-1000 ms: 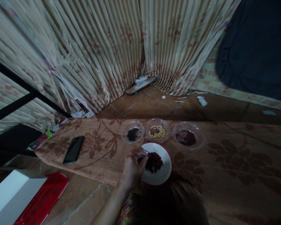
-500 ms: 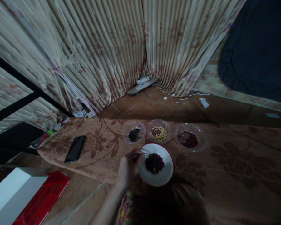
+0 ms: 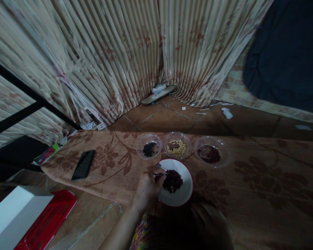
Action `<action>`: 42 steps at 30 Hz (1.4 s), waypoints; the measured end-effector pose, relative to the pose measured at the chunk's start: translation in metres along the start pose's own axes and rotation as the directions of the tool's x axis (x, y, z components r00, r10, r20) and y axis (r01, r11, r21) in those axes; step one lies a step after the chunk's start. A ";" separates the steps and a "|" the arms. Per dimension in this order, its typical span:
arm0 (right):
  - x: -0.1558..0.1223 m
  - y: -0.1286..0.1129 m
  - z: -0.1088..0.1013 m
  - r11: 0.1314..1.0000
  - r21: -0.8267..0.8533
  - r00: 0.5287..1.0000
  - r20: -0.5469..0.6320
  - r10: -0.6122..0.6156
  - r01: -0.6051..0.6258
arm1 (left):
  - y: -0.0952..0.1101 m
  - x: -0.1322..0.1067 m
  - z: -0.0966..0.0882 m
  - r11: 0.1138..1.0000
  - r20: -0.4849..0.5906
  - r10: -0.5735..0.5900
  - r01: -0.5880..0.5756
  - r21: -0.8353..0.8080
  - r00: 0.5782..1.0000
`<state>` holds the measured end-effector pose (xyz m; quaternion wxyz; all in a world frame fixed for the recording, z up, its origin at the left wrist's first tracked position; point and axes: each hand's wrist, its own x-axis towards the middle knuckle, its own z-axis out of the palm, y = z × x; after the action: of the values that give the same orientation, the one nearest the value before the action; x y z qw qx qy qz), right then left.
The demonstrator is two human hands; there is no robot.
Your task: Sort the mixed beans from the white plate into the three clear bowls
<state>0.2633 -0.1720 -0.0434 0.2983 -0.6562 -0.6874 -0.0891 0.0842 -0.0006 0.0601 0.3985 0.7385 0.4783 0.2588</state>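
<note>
My left hand is closed around thin metal tweezers, at the left side of a white bowl with a red rim. The tweezers' tips reach over a heap of mixed dark beans inside that bowl; whether they pinch a bean cannot be made out. In deep shadow, my right hand rests near the bowl's lower right edge, fingers stretched out and apparently holding nothing. Behind the bowl stand three clear plastic dishes: one with black beans, one with yellow soybeans, one with dark red beans.
A brown flower-patterned cloth covers the low table. On its left part lies a black phone. A white box and a red bag are at the lower left. Beyond the table are striped curtains and a skateboard.
My left hand has shifted slightly to the right, bringing the tweezers further over the beans in the bowl. My right hand and the dishes look unmoved.
</note>
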 end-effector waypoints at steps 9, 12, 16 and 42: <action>-0.002 0.001 0.001 1.000 0.002 1.000 -0.008 0.014 -0.014 | 0.007 0.000 -0.002 0.995 0.020 0.056 -0.057 0.083 0.998; -0.002 0.000 0.000 1.000 0.009 1.000 -0.024 0.006 -0.006 | 0.008 0.000 -0.002 0.994 0.039 0.062 -0.066 0.087 0.997; -0.002 -0.001 0.000 1.000 0.004 1.000 -0.006 0.004 -0.004 | 0.011 0.000 -0.003 0.990 0.050 0.078 -0.084 0.117 0.996; -0.002 0.000 -0.001 1.000 0.017 0.999 0.025 0.024 -0.025 | 0.011 -0.001 0.001 0.979 0.051 0.132 -0.138 0.147 0.990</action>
<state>0.2634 -0.1741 -0.0442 0.2966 -0.6630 -0.6837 -0.0715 0.0900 -0.0048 0.0692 0.3330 0.8023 0.4369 0.2333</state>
